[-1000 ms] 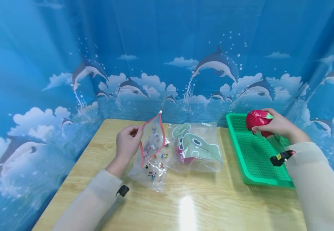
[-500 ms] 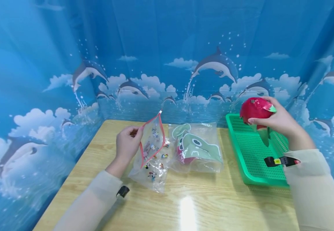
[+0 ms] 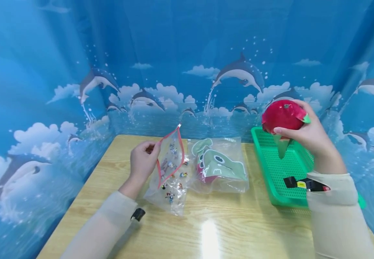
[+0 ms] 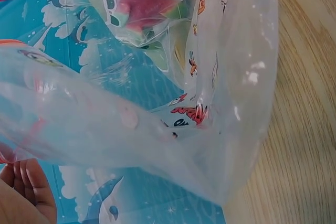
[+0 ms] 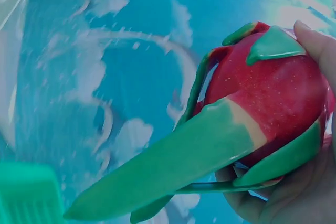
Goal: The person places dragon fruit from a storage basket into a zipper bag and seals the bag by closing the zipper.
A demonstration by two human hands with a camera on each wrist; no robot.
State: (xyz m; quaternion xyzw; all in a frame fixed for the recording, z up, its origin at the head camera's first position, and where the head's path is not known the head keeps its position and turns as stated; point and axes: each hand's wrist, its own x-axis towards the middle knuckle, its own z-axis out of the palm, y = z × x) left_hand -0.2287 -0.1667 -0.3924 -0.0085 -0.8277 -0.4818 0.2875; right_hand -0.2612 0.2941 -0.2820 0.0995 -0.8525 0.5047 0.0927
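Observation:
In the head view my left hand (image 3: pixel 143 160) pinches the red-zippered edge of a clear zip bag (image 3: pixel 175 196) printed with small cartoon figures. The bag's mouth gapes, and its lower part lies on the table. My right hand (image 3: pixel 316 140) grips a red dragon fruit (image 3: pixel 282 114) with green leaf tips, raised above the green basket. Seen from the right wrist, the fruit (image 5: pixel 283 87) has its long green leaves pointing away from the palm, with thumb and fingers around its other end. The left wrist view shows the bag's translucent side (image 4: pixel 236 93) up close.
A second clear bag (image 3: pixel 227 167) with a green dinosaur print lies between the zip bag and the basket, something red and green inside. The green perforated basket (image 3: pixel 267 176) stands at the right of the wooden table (image 3: pixel 232 223). A dolphin-print curtain (image 3: pixel 187 54) hangs behind.
My right hand has lifted the dragon fruit out of the basket, upward and slightly left, so its leaves now hang in view. The left hand and its bag have stayed put.

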